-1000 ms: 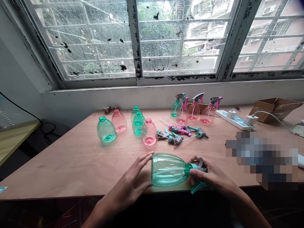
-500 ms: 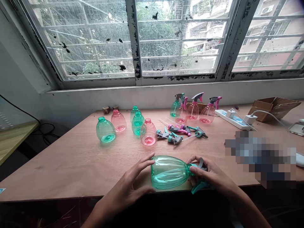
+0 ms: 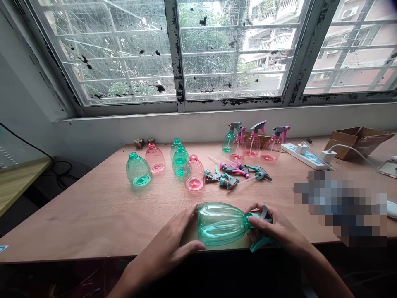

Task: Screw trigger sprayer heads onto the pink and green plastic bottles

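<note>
On the surface (image 3: 93, 211), five topless bottles (image 3: 194, 176) stood left of a heap of spray heads (image 3: 229, 181). Behind the heap were four assembled sprayers (image 3: 271, 151), left of a power strip (image 3: 305, 157) and box (image 3: 347, 145). In front, a sideways bottle (image 3: 221, 223) lay between left fingers (image 3: 187, 214) and right fingers (image 3: 259, 224).

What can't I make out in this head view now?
Head view:
Spray head of held green bottle: partly covered by right hand.
Rear green bottle: lower body partly hidden by front green bottle.
Pixelated patch: contents masked.
White object, far right: cut off by picture edge.
</note>
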Demonstrator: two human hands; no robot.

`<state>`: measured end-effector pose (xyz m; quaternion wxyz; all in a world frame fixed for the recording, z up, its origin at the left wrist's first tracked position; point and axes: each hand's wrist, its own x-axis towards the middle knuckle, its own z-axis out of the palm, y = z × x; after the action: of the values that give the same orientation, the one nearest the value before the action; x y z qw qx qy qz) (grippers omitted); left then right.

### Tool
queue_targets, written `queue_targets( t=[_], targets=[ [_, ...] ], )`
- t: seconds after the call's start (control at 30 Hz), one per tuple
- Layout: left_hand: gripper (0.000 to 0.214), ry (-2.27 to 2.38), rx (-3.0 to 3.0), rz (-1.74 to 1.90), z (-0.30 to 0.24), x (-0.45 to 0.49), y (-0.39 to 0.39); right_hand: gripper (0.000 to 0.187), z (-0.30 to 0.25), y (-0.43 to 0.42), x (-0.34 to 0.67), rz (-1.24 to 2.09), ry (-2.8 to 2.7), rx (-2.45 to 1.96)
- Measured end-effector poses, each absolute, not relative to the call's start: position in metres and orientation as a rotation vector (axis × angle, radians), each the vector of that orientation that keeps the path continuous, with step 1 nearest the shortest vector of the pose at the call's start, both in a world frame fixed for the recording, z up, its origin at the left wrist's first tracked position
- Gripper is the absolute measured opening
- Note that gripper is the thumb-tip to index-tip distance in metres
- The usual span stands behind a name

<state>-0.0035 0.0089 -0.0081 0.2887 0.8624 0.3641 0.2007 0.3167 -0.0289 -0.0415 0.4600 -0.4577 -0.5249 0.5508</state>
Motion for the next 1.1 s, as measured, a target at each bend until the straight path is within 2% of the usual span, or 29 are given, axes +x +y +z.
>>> queue_targets(
  t=[0.1, 0.23, 0.4, 0.6, 0.9, 1.03, 1.1],
  targets=[
    [0.071, 0.968, 2.382, 0.520, -0.003, 0.000, 0.008, 0.042, -0.041, -0.029, 0.316, 1.352, -1.279, -1.130],
    [0.079, 0.945, 2.375, 0.610, -0.007, -0.001, 0.007, 0.045, -0.040, -0.030, 0.316, 1.360, -1.263, -1.140],
    [0.071, 0.897, 2.326, 0.701, -0.014, -0.003, 0.007, 0.048, -0.041, -0.029, 0.316, 1.384, -1.258, -1.133],
    [0.086, 0.902, 2.309, 0.618, -0.013, -0.004, 0.009, 0.045, -0.043, -0.028, 0.317, 1.380, -1.270, -1.099],
    [0.072, 0.856, 2.235, 0.639, -0.011, -0.005, 0.005, 0.044, -0.042, -0.028, 0.316, 1.365, -1.309, -1.113],
    [0.089, 0.854, 2.208, 0.641, -0.013, -0.005, 0.006, 0.045, -0.044, -0.028, 0.317, 1.370, -1.302, -1.127],
    [0.089, 0.848, 2.233, 0.635, -0.013, -0.005, 0.007, 0.045, -0.046, -0.028, 0.318, 1.371, -1.303, -1.132]
  ],
)
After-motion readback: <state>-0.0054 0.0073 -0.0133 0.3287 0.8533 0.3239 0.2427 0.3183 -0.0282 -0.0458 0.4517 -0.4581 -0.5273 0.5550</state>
